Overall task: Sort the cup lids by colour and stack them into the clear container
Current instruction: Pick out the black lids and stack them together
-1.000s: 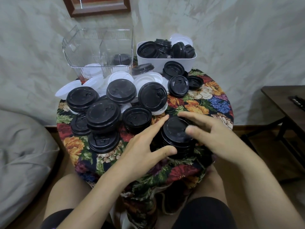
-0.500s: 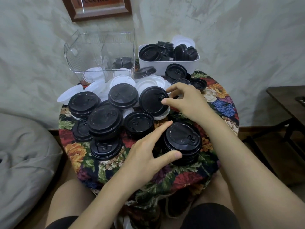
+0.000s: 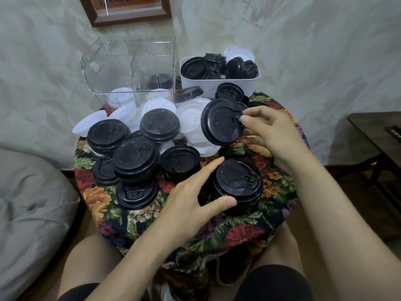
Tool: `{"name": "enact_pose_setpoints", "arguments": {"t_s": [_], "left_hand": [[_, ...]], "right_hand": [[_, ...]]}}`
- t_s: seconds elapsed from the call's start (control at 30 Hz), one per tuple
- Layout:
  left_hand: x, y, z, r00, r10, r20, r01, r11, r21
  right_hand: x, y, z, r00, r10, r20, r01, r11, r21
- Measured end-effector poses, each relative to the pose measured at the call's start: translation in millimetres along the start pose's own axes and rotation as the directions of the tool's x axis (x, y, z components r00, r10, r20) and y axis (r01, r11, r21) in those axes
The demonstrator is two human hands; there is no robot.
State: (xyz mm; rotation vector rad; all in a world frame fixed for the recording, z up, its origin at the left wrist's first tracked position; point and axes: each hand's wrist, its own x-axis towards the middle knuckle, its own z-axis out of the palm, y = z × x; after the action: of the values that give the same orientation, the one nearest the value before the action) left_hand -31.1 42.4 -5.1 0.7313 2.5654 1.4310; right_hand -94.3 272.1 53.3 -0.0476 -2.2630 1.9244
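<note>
Sorting cup lids: both hands gripping.
The right hand (image 3: 271, 131) pinches 1 tilted black lid (image 3: 221, 124) by its rim above the white lids (image 3: 193, 114); the left hand (image 3: 191, 200) clasps the near stack of black lids (image 3: 238, 183); the clear container (image 3: 130, 68) stands far left.

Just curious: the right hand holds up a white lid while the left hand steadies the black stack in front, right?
Not quite. The head view shows the lid in the right hand is black, not white. The left hand does hold the black stack in front.
</note>
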Motion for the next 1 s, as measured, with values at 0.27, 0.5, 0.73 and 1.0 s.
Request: {"name": "enact_pose_setpoints", "arguments": {"t_s": [0.27,0.5,0.73,1.0], "left_hand": [[-1,1,0,1.0,-0.012,-0.008,0.012,1.0,-0.008],[1,2,0,1.0,-0.008,-0.008,0.008,0.999,-0.035],[1,0,-1,1.0,0.01,0.006,-0.01,0.999,-0.042],[0,0,0,1.0,0.02,0.006,-0.019,0.999,-0.035]], "right_hand": [[-38,-7,-21,0.985,0.042,0.17,-0.023,0.993,-0.115],[-49,-7,-14,0.98,0.0,0.201,0.062,0.951,-0.303],[-57,3,-10,0.988,-0.08,0.133,0.124,0.923,-0.364],[-84,9,-17,0.964,-0.006,0.266,0.094,0.942,-0.323]]}}
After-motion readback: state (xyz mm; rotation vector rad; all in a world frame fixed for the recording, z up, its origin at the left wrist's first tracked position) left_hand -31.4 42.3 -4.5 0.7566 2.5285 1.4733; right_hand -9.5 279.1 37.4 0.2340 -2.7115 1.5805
